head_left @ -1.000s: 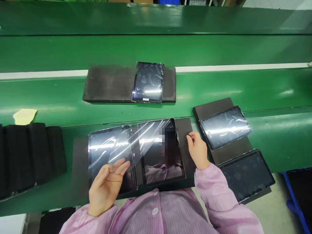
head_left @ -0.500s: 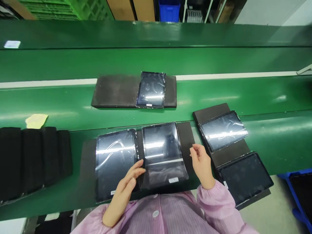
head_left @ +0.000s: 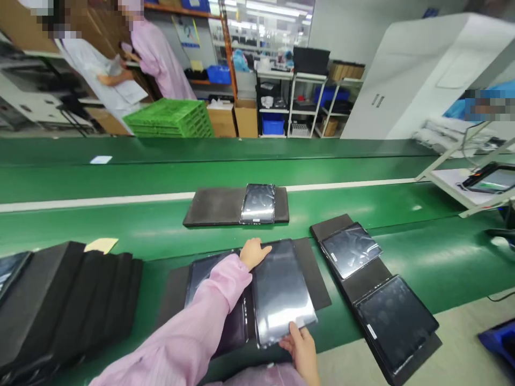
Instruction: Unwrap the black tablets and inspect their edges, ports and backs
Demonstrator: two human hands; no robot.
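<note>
Glass screen (head_left: 281, 292) held on black foam pad (head_left: 311, 273) | far edge touched by left hand (head_left: 253, 253), near edge gripped by right hand (head_left: 301, 348) | seems stiff, slippery, breakable; best taken by edges

Wire shelving racks (head_left: 309, 102) stood at 12 o'clock beside cardboard boxes (head_left: 246, 119), stacked green plastic crates (head_left: 169, 118) sat at 11 o'clock, a white metal cabinet (head_left: 418, 75) loomed at 1 o'clock, strip lights (head_left: 273, 6) burned overhead, and pale flooring (head_left: 442, 343) showed at 4 o'clock.
</note>
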